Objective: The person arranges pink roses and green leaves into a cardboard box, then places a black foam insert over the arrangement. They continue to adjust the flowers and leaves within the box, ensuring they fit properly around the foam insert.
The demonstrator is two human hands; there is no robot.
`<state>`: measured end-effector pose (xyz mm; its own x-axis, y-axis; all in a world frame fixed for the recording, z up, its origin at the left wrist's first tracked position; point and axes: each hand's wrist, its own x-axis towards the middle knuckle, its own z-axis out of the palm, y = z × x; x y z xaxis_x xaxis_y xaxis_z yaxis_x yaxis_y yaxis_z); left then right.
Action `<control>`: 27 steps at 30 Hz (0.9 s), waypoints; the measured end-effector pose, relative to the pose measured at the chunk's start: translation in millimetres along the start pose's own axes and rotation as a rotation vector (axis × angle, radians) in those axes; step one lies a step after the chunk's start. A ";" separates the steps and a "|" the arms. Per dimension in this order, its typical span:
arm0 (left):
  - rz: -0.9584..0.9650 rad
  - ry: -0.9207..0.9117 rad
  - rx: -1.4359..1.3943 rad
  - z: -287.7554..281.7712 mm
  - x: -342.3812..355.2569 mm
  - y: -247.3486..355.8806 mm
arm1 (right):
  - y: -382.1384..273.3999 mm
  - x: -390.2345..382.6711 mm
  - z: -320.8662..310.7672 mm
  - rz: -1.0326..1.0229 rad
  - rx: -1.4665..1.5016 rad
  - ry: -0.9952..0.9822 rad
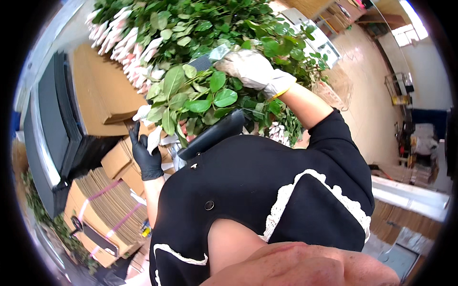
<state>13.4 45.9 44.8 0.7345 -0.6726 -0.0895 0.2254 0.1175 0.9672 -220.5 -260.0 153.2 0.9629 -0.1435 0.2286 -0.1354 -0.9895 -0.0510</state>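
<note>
A bunch of rose stems with broad green leaves lies across the middle, its wrapped pale buds pointing upper left. The right hand, in a white glove, is closed around a grey-handled tool pressed into the foliage. The left hand, in a black glove, seems to pinch one wrapped bud, though leaves partly hide it. Below left sit bundles of flat brown cardboard bound with pink straps.

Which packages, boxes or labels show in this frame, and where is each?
Bundle of flattened cardboard boxes: lower left, brown, bound with pink straps.
Flat cardboard sheets: upper left, tan, stacked.
Small cardboard boxes: beside the black-gloved left hand, brown.
No readable labels or screens.
</note>
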 end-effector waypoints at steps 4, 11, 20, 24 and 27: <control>-0.194 0.216 -0.081 0.3 8.5 -14.9 | -0.9 -6.2 -2.6 0.015 -0.012 -0.014; -0.336 0.048 -0.418 -15.8 17.4 -0.2 | -6.9 -13.0 -6.0 -0.063 -0.051 -0.027; -0.285 0.073 -0.489 38.4 -7.7 70.3 | 5.1 -12.8 31.5 0.061 0.187 -0.117; -0.072 -0.010 -0.321 42.7 -19.5 77.4 | 15.5 -8.6 47.9 0.061 0.227 -0.054; 0.105 -0.041 -0.260 43.8 -32.6 101.8 | 19.0 -5.2 49.3 0.044 0.130 -0.051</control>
<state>-15.7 47.8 156.6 0.7374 -0.6751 0.0227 0.3098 0.3678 0.8768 -216.5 -277.2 103.0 0.9679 -0.1821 0.1735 -0.1493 -0.9711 -0.1864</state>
